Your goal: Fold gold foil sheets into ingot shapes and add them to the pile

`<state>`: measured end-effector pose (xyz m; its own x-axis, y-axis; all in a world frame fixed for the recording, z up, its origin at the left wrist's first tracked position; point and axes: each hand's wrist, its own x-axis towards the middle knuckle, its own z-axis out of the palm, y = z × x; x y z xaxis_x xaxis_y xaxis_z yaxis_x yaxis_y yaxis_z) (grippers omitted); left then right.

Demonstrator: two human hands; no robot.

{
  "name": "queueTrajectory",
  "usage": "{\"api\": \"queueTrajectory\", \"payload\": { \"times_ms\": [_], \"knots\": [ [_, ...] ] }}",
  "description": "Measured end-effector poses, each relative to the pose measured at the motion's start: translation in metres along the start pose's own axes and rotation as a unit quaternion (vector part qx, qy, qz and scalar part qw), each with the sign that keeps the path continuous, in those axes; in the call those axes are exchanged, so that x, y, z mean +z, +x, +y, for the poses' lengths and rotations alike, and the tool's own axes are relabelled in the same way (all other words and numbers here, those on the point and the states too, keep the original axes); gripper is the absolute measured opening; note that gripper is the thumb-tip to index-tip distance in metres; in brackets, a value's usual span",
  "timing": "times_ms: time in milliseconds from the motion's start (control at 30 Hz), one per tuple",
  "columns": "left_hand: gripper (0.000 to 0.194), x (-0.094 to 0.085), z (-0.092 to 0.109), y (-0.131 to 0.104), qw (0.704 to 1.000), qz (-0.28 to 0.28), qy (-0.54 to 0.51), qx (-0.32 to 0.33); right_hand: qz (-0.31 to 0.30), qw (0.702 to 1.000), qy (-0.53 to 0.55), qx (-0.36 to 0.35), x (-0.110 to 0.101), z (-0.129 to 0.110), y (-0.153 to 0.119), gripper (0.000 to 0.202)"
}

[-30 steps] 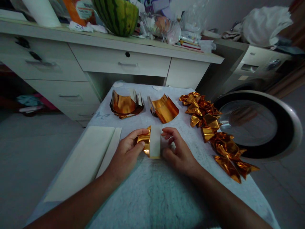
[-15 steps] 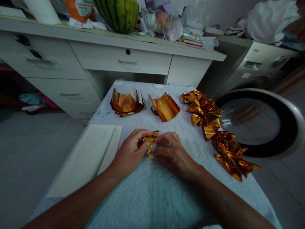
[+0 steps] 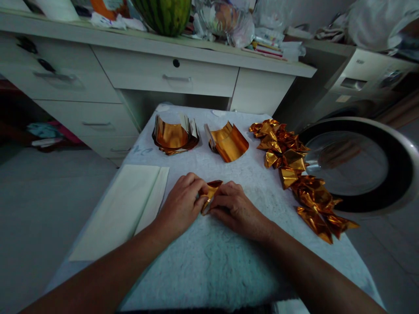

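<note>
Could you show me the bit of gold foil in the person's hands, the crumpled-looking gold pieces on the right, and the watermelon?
Gold foil piece (image 3: 213, 190): head view, on its exposed shiny face.
Crumpled-looking gold pieces (image 3: 294, 162): head view, mid-row, on shiny foil.
Watermelon (image 3: 162, 16): head view, on its striped green rind.

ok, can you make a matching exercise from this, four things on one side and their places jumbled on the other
Things
1. striped green watermelon
2. small folded piece of gold foil
3. flat, off-white rectangular sheet
4. row of crinkled, shiny gold foil shapes

Places
A. along the right side of the cloth-covered table
B. on the long white counter
C. in the fingers of the left hand and right hand
D. on the table's left side

Pairs: 1-B, 2-C, 3-D, 4-A
</note>
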<state>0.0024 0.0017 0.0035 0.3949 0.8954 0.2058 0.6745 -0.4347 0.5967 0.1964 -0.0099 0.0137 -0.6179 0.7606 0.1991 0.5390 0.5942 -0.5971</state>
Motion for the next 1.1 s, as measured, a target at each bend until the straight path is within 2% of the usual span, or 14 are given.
{"api": "queueTrajectory", "payload": {
  "times_ms": [133,333,600,833,1100],
  "knots": [
    [0.016,-0.006,0.004,0.001,0.997,-0.081,-0.002,-0.010,0.007,0.999,-0.011,0.045,0.002,-0.004,0.003,0.004],
    [0.013,-0.015,0.002,-0.001,0.991,-0.127,-0.035,-0.001,0.036,0.996,-0.013,0.075,0.007,-0.003,0.003,0.005],
    [0.020,-0.021,0.006,-0.001,0.987,-0.152,-0.057,-0.007,0.056,0.993,-0.018,0.103,0.011,-0.004,0.006,0.009],
    [0.006,-0.021,0.005,-0.001,0.987,-0.147,-0.067,-0.014,0.065,0.992,-0.023,0.108,0.015,-0.001,0.007,0.008],
    [0.008,-0.021,0.003,-0.002,0.985,-0.162,-0.060,-0.009,0.063,0.991,-0.016,0.114,0.015,-0.001,0.007,0.008]
  ]
}}
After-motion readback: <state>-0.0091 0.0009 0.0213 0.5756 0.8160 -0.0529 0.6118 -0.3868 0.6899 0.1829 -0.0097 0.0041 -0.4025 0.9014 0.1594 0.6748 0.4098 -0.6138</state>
